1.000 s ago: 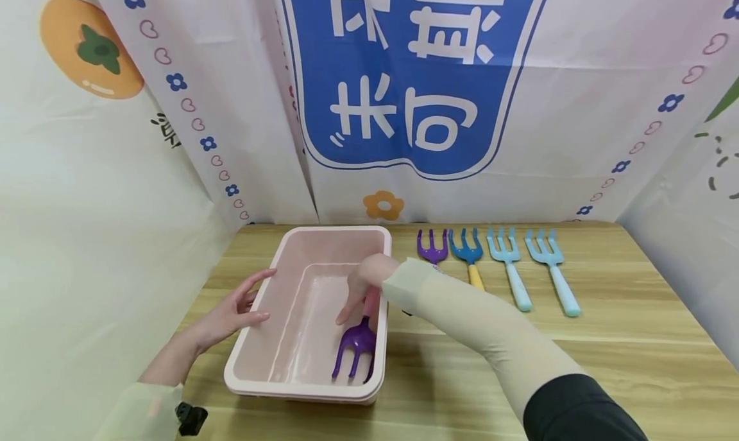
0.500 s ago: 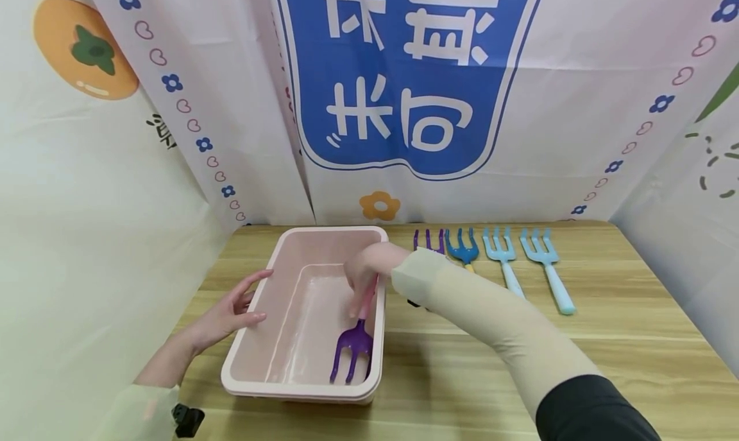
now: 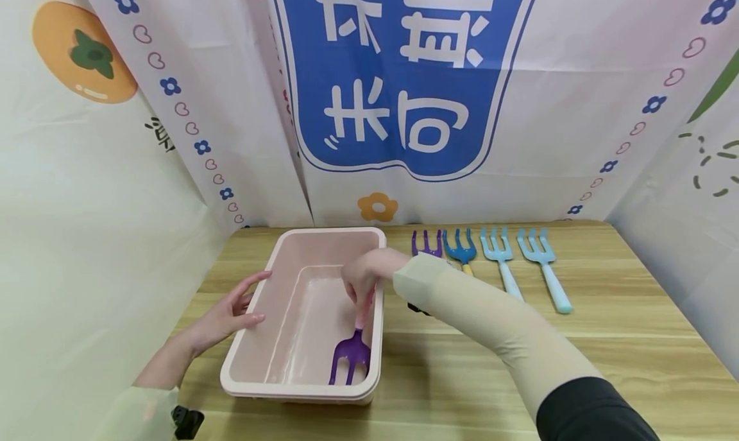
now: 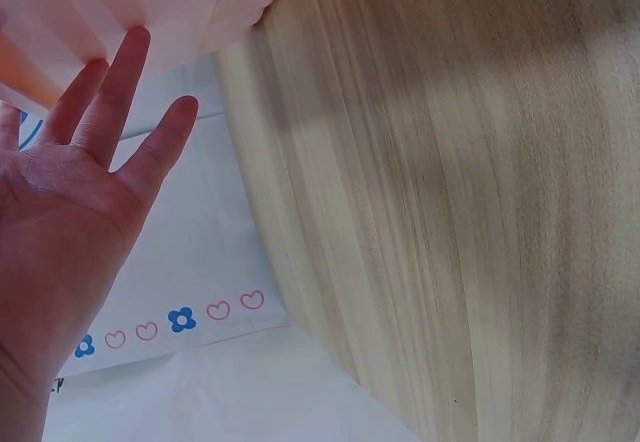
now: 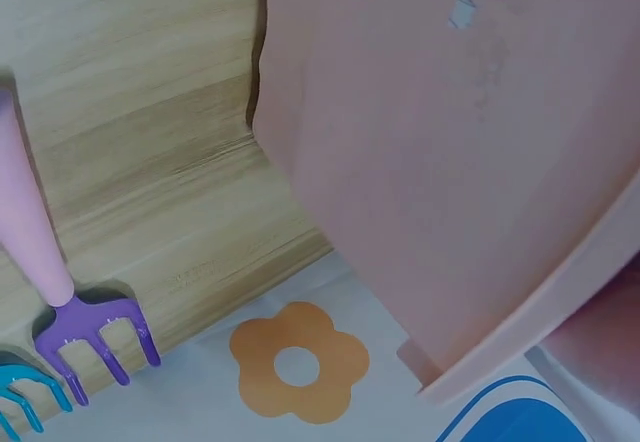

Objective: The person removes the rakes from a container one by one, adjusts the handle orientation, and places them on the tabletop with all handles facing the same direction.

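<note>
A pink plastic bin (image 3: 271, 390) stands on the table, and inside it, along the right wall, lies a purple hand fork (image 3: 351, 350) with a pink handle. My right hand (image 3: 365, 275) reaches over the right rim and pinches that handle, tines pointing toward me. In the right wrist view the bin's outer wall (image 5: 430, 162) hides most of this hand (image 5: 600, 337). My left hand (image 3: 222, 318) rests against the left rim with fingers spread. The left wrist view shows its straight fingers (image 4: 125, 87) at the bin's side.
Right of the bin, a row lies along the table's back edge: a purple hand fork (image 3: 427, 245), partly behind my sleeve, a blue one (image 3: 460, 252) with a yellow handle, and two light blue ones (image 3: 496, 253). A printed white cloth (image 3: 537, 139) hangs behind.
My right hand's fingers have come together on the pink handle. The fork in the bin has shifted slightly toward the near end. My left hand stays at the rim.
</note>
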{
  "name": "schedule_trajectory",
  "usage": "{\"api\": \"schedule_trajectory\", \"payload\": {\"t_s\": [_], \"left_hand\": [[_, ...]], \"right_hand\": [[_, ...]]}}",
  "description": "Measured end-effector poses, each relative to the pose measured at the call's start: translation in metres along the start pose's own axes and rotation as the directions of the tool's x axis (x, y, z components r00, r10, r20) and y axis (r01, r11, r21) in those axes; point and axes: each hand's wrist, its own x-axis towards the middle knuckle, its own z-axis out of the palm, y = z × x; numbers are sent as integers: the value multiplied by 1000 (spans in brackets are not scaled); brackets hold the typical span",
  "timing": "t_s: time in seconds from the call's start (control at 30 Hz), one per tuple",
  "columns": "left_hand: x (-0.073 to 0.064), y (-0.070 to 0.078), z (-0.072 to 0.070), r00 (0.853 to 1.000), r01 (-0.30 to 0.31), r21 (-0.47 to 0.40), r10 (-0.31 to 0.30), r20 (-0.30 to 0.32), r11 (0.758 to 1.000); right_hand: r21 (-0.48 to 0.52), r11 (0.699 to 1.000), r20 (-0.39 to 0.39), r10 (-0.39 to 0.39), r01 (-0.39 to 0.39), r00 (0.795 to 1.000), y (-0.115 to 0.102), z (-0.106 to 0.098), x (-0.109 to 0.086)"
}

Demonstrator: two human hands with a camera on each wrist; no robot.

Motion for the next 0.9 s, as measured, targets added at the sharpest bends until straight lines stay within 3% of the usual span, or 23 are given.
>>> {"api": "schedule_trajectory", "payload": {"t_s": [0.23,0.43,0.73,0.9], "left_hand": [[-1,0,1,1000,7,2,-7,-3,1000],[-1,1,1,1000,-5,0,5,-1,1000],[-1,-1,0,1000,-14,-10,14,6,1000],[-1,-1,0,1000,-12,-20,12,8,1000]], "right_hand": [[25,999,-7,-40,40,999,-1,-6,-6],[82,988,-55,-123,127,991,0,-19,-20],[194,952,-153,-211,238,965,14,-36,-48],[244,917,-206,-270,317,940,25,-39,-64]]}}
